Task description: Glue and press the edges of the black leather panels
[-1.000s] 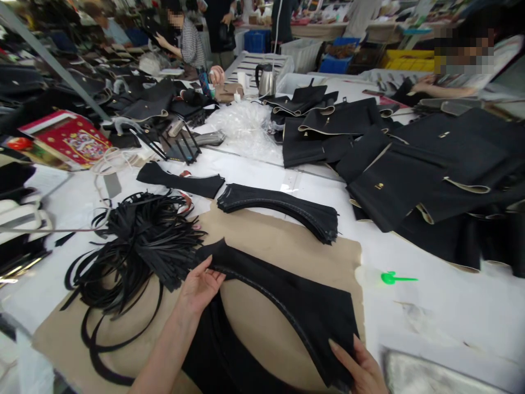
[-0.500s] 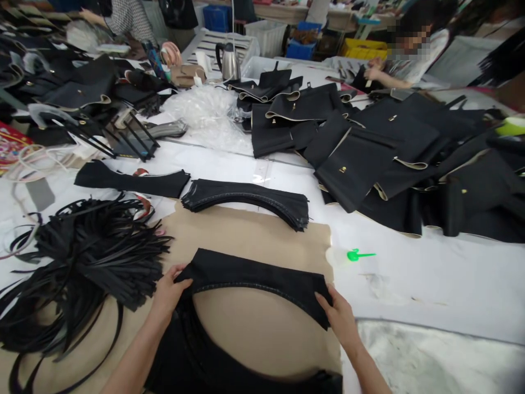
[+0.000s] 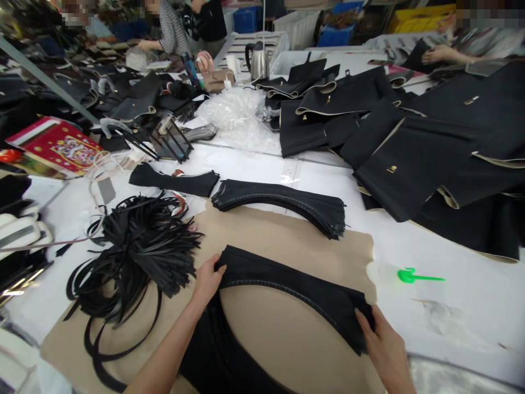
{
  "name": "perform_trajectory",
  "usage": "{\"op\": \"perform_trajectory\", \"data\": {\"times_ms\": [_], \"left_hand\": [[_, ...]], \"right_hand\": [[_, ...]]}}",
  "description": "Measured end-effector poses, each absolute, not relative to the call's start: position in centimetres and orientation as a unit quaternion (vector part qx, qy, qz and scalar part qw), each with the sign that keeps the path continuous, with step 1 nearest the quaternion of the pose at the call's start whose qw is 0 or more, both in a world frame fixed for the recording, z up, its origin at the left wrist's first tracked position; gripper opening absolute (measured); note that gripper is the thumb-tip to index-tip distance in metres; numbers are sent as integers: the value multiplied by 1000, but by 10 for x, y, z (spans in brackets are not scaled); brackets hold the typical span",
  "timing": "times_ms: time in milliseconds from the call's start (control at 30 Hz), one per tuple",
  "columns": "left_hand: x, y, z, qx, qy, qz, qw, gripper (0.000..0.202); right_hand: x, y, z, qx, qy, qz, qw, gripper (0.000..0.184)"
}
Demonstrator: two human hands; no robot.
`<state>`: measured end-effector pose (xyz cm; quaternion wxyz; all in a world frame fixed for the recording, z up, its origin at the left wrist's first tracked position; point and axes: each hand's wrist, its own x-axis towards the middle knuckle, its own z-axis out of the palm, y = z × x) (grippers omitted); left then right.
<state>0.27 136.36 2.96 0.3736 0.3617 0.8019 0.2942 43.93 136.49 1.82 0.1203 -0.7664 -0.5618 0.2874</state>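
Observation:
Both my hands hold a curved black leather piece [image 3: 295,290] with a stitched inner edge. My left hand [image 3: 208,282] pinches its left end, and my right hand [image 3: 383,347] grips its right end at the edge of the kraft paper pattern sheet [image 3: 287,246]. Below the piece, a dark leather stack [image 3: 213,355] lies on the sheet, partly out of view. A stack of similar curved pieces [image 3: 279,205] sits at the sheet's far edge. To the left of my left hand lies a tangle of black leather strips [image 3: 143,241].
Piled black leather bag panels [image 3: 410,164] cover the table's right side. A green plastic tool [image 3: 414,276] lies on the white table top. Farther back are a clear plastic bag [image 3: 238,117], a steel kettle [image 3: 256,61] and a red printed box [image 3: 55,146]. Co-workers sit and stand beyond.
The view has swung and the table appears shifted. My right hand has moved outward, and the leather piece now slopes down toward it instead of lying nearly level.

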Motion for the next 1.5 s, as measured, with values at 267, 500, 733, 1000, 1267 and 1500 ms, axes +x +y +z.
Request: {"op": "perform_trajectory", "data": {"times_ms": [267,500,733,1000,1267,1500], "left_hand": [[3,1366,22,408,839,190,306,13],[7,1368,18,430,857,120,258,18],[16,1368,21,474,858,15,195,37],[54,1355,25,682,706,173,76,33],[75,1347,14,760,607,114,205,36],[98,1362,23,753,600,161,216,30]], "right_hand": [[439,1365,16,-770,-566,281,90,37],[434,1362,8,-783,-550,258,132,48],[420,1358,22,-771,-522,283,231,55],[421,1352,25,-765,-527,286,235,50],[423,1350,26,-790,-528,266,165,49],[420,1353,35,-800,-527,258,128,48]]}}
